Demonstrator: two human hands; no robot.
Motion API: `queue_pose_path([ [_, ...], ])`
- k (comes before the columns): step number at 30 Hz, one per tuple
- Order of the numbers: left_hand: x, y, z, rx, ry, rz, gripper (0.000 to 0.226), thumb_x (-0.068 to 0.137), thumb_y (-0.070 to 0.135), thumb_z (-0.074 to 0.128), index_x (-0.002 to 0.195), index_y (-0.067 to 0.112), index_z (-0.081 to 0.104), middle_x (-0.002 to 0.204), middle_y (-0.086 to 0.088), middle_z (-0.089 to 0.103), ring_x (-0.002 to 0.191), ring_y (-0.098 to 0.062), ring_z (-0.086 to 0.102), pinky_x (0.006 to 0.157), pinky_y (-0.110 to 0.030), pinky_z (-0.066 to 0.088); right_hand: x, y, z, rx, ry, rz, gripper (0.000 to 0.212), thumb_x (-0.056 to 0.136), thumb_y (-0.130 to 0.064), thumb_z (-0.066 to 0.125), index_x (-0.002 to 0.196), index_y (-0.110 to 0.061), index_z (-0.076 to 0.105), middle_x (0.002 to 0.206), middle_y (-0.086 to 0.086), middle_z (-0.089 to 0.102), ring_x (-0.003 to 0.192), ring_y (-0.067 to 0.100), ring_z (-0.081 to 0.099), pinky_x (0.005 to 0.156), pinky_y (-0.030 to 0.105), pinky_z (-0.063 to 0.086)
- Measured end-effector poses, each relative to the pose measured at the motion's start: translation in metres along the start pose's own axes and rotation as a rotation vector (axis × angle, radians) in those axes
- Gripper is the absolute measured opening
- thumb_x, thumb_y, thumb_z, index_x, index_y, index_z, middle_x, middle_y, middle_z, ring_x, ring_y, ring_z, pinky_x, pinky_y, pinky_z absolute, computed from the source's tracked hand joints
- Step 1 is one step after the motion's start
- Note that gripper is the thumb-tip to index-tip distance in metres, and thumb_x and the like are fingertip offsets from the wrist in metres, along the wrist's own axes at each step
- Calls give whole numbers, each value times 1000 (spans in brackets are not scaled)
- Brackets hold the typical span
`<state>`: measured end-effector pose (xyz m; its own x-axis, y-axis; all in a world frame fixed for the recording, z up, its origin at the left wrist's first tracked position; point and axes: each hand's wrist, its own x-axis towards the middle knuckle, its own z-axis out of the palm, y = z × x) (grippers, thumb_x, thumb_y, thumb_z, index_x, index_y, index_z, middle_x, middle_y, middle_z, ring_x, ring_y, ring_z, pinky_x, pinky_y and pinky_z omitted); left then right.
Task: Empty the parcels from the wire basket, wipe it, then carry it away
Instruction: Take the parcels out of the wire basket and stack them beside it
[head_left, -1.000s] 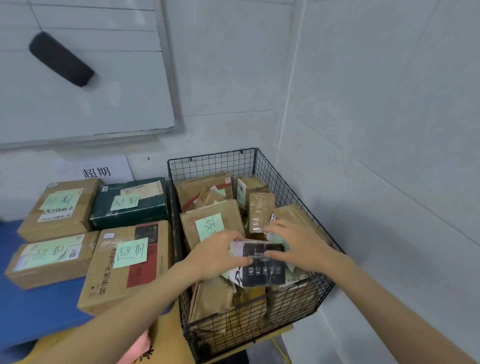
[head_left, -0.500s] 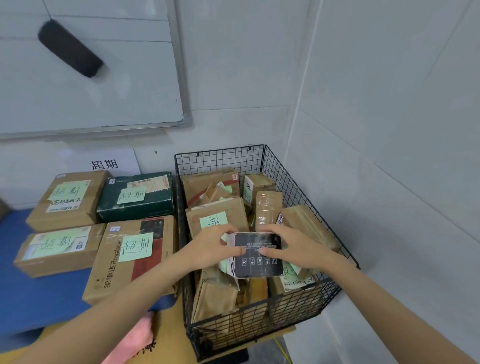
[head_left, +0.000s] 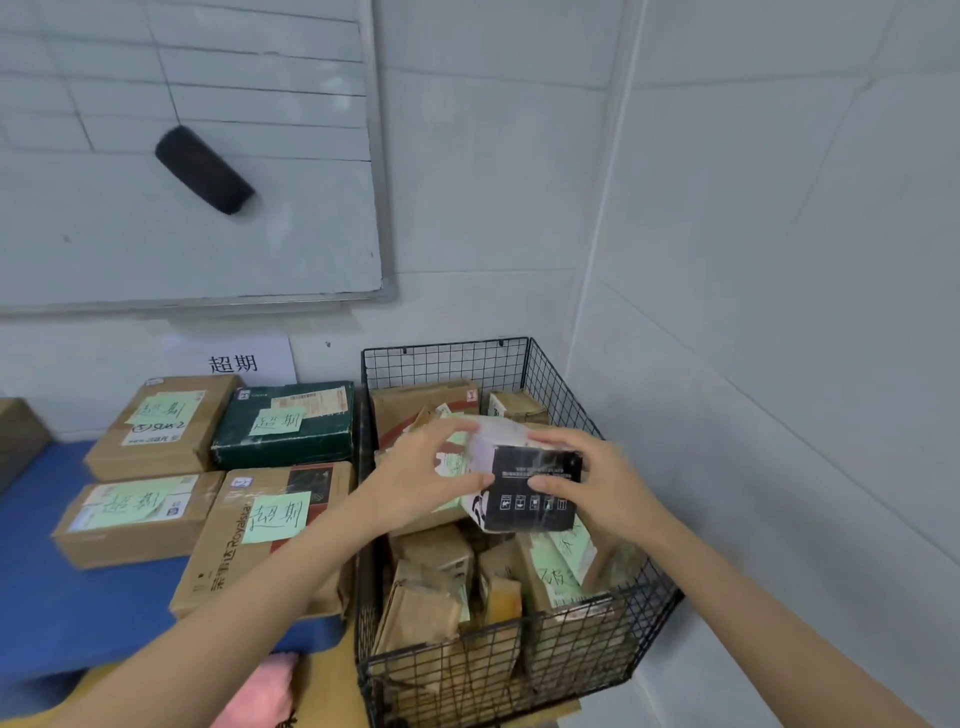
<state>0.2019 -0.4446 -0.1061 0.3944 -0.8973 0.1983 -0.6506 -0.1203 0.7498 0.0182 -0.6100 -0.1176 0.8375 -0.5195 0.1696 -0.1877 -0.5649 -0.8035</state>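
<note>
A black wire basket stands in the room's corner, filled with several brown parcels, some bearing green notes. Above the pile I hold a black-and-white box with both hands. My left hand grips its left side, fingers curled over the white top. My right hand grips its right side, thumb on the black front face. The parcels under the box are partly hidden by my hands.
Left of the basket, several cardboard boxes and a dark green box with green notes lie on a blue surface. A pink cloth lies near the bottom edge. A whiteboard with a black eraser hangs above.
Both hands have lifted the black-and-white box up off the pile of parcels in the basket. The camera view has swung left and up a little.
</note>
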Motion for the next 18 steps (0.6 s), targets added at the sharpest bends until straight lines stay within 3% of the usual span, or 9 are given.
queue_pose_path([
  [2,2,4,-9,-44,38,-9,57,81,35,78,132,31,52,128,16,53,117,-6,54,89,-14,45,0,-6,-8,48,37,-15,46,81,-29,79,118,-48,59,124,-20,59,111,4,58,85,32,58],
  [4,3,6,-21,-81,69,-28,63,80,36,79,137,28,51,130,14,57,118,-5,54,95,-20,47,-2,-16,-16,84,67,-34,47,82,-22,77,116,-48,58,123,-21,58,110,3,58,80,23,58],
  [7,7,3,-33,-92,90,-76,65,82,33,78,139,25,47,124,25,51,110,9,49,104,-26,40,-5,-26,-29,138,87,-49,46,84,-18,74,118,-45,58,124,-19,58,109,2,57,72,16,56],
  [13,12,-6,-30,-220,55,-195,81,78,35,79,146,25,35,146,11,44,129,-9,43,113,-41,32,-8,-42,-42,263,76,-54,45,86,-8,71,123,-31,59,121,-8,63,105,7,63,71,20,56],
  [15,10,-6,-28,-268,66,-201,85,74,36,82,145,25,37,141,12,51,128,-11,49,115,-45,34,-9,-45,-43,244,62,-62,45,86,-7,71,122,-31,59,120,-11,62,100,-1,63,70,17,55],
  [18,7,-6,-28,-293,122,-189,78,73,31,84,139,29,41,123,22,55,110,0,55,109,-43,42,-7,-46,-43,209,68,-85,45,86,-8,71,121,-32,58,124,-15,56,106,0,59,75,19,57],
])
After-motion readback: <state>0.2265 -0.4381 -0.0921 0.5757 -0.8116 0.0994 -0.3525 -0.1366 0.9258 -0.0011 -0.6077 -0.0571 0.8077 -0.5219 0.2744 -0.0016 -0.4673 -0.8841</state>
